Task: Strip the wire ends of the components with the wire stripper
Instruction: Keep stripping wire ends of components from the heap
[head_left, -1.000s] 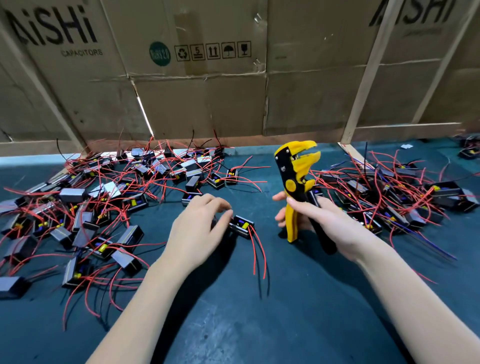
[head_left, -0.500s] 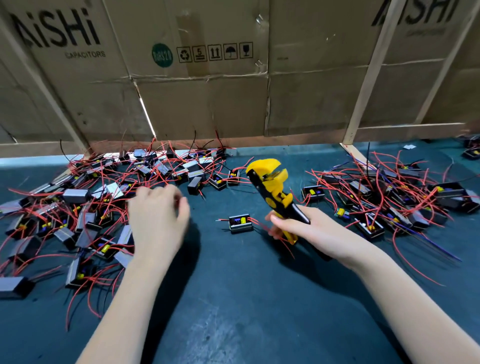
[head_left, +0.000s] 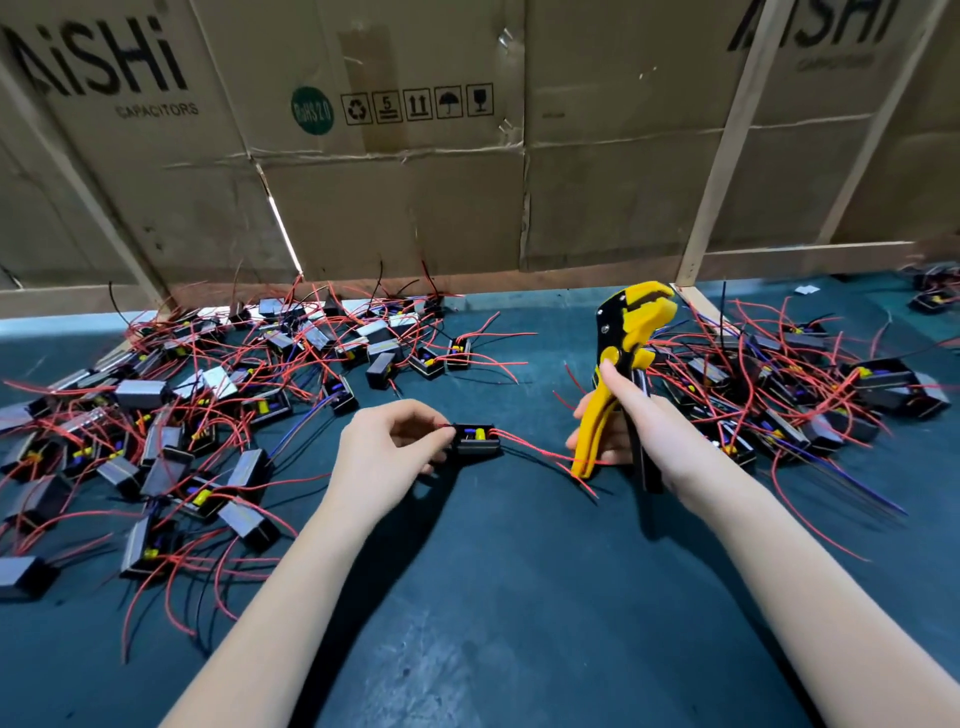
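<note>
Half a second earlier the left hand (head_left: 387, 451) was over the left-hand heap, away from the lone component; now it pinches that component (head_left: 476, 439) by its left end between thumb and fingertips, at the middle of the dark counter (head_left: 519, 597). The component is a small black open-topped box with a yellow part inside, and its red wires (head_left: 540, 454) trail rightward to the foot of the tool. The wire stripper (head_left: 621, 364), which earlier leaned to the left with its head low over the counter, now stands nearly upright. The right hand (head_left: 631, 421) grips its yellow and black handles, fingers curled round them, thumb near the pivot. Its yellow head is raised in front of the cardboard wall (head_left: 415, 208).

To the left lies a big pile of components (head_left: 208, 415), red leads tangled across it, reaching close to the left wrist. To the right is a second pile (head_left: 810, 395), just behind the right hand and partly hidden by it and the tool. Wooden battens (head_left: 727, 156) lean against the cardboard. Whether the held component's wire ends are bare cannot be told.
</note>
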